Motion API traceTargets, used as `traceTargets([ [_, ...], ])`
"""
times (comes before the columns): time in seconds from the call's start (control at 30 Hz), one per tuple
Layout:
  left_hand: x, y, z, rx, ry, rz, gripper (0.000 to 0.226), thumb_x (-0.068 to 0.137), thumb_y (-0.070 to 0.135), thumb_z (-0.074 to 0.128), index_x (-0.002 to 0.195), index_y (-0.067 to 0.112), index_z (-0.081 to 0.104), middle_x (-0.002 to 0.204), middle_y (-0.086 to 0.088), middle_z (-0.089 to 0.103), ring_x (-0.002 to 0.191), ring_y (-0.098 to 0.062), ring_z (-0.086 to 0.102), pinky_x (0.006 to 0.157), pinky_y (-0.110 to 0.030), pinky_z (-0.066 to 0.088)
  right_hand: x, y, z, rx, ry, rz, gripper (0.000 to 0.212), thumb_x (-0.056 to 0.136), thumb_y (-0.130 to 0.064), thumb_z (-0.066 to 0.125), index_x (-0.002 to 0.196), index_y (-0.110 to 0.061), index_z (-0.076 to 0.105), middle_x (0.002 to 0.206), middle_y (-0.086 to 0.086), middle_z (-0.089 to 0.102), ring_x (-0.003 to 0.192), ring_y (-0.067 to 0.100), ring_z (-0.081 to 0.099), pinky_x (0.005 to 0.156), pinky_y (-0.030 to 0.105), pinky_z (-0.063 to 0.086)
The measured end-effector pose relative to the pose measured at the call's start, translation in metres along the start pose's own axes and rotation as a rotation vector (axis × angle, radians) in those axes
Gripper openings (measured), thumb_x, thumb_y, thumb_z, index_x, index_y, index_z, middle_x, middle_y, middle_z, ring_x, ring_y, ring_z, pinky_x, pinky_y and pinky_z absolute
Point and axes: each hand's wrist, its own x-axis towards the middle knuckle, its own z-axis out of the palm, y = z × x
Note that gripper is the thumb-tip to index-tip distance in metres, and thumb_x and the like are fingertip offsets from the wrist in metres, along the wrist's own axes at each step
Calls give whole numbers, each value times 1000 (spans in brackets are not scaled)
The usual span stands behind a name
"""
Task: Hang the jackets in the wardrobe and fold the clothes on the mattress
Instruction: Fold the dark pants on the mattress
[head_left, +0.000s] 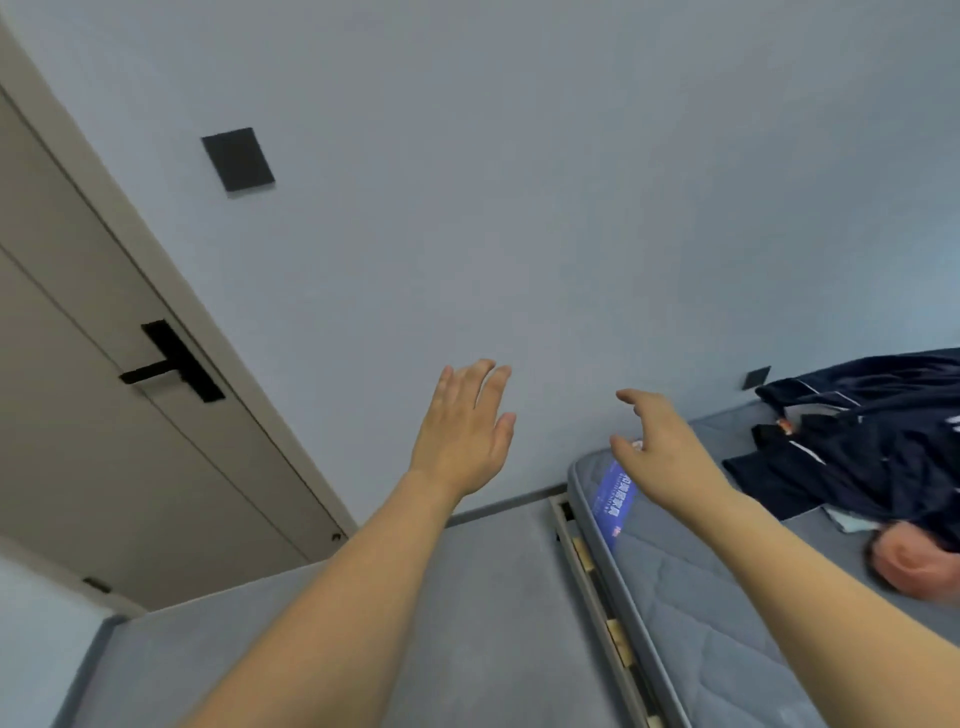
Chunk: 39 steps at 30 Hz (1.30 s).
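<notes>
A heap of dark navy clothing (862, 436) with thin white stripes lies on the grey quilted mattress (691, 597) at the right. A pink rounded item (914, 564) sits beside it near the right edge. My left hand (465, 426) is raised in mid-air with straight fingers, holding nothing. My right hand (657, 434) hovers above the mattress corner, fingers spread and loosely bent, empty. Both hands are to the left of the clothing and apart from it. No wardrobe is in view.
A beige door (104, 415) with a black lever handle (174, 364) stands at the left. The blue-grey wall (519, 208) carries a black panel (239, 158) and a dark socket (756, 378). Grey floor (415, 623) lies between door and slatted bed frame (587, 561).
</notes>
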Motion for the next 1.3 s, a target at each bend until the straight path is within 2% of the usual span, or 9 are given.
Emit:
traceTargets([
  [0.13, 79, 33, 67, -22, -112, 159, 58, 96, 39, 30, 145, 9, 40, 146, -11, 43, 135, -30, 40, 121, -50, 17, 41, 73, -28, 6, 69, 149, 55, 95, -13, 54, 147, -10, 37, 150, 6, 39, 130, 21, 44, 105, 25, 29],
  [0.23, 134, 59, 114, -37, -142, 220, 57, 96, 37, 32, 144, 9, 40, 146, -12, 42, 134, -30, 40, 121, -49, 18, 69, 133, -47, 18, 102, 228, 56, 94, -15, 56, 146, -9, 37, 150, 8, 40, 137, 22, 38, 111, 30, 29],
  [0.37, 202, 97, 185, -86, -195, 273, 54, 95, 34, 41, 144, 10, 39, 148, -12, 39, 134, -29, 37, 119, -51, 22, 105, 221, -76, 30, 179, 368, 55, 92, -13, 57, 144, -9, 40, 147, 9, 43, 133, 24, 42, 108, 32, 33],
  [0.5, 267, 143, 260, -137, -282, 387, 55, 95, 37, 36, 141, 9, 42, 145, -14, 42, 131, -31, 42, 114, -54, 30, 128, 305, -103, 33, 264, 538, 55, 91, -13, 57, 144, -9, 41, 146, 8, 44, 133, 25, 42, 108, 36, 35],
  [0.77, 373, 280, 480, -314, -441, 514, 56, 89, 28, 47, 140, 4, 44, 145, -20, 39, 128, -38, 39, 108, -57, 34, 162, 511, -124, -130, 432, 809, 60, 84, -10, 61, 142, -8, 44, 143, 10, 46, 132, 28, 42, 108, 41, 36],
  [0.97, 396, 412, 614, -441, -544, 694, 66, 84, 13, 58, 146, 10, 36, 156, -15, 24, 140, -33, 28, 116, -49, 28, 151, 660, -130, -232, 436, 1121, 81, 88, -27, 61, 154, -34, 14, 162, 5, -2, 147, 28, 8, 115, 56, 20],
  [1.1, 417, 515, 657, -720, -582, 645, 70, 87, 9, 56, 151, 15, 29, 157, -8, 19, 141, -31, 25, 116, -41, 28, 133, 735, -153, -248, 482, 1162, 88, 90, -34, 61, 152, -42, -1, 159, -7, -21, 149, 24, -8, 114, 65, 11],
  [1.23, 435, 591, 691, -790, -761, 700, 74, 92, 29, 58, 151, 43, 16, 153, -1, 24, 126, -27, 40, 103, -44, 40, 118, 800, -183, -204, 428, 1155, 87, 87, -66, 53, 146, -58, -11, 156, -13, -31, 149, 24, -15, 112, 68, 5],
  [1.3, 439, 611, 716, -626, -829, 743, 57, 94, 43, 54, 144, 44, 28, 142, -1, 36, 120, -27, 44, 97, -42, 43, 116, 831, -195, -182, 399, 1189, 87, 80, -81, 42, 143, -62, -15, 155, -14, -34, 149, 25, -18, 110, 70, 2],
])
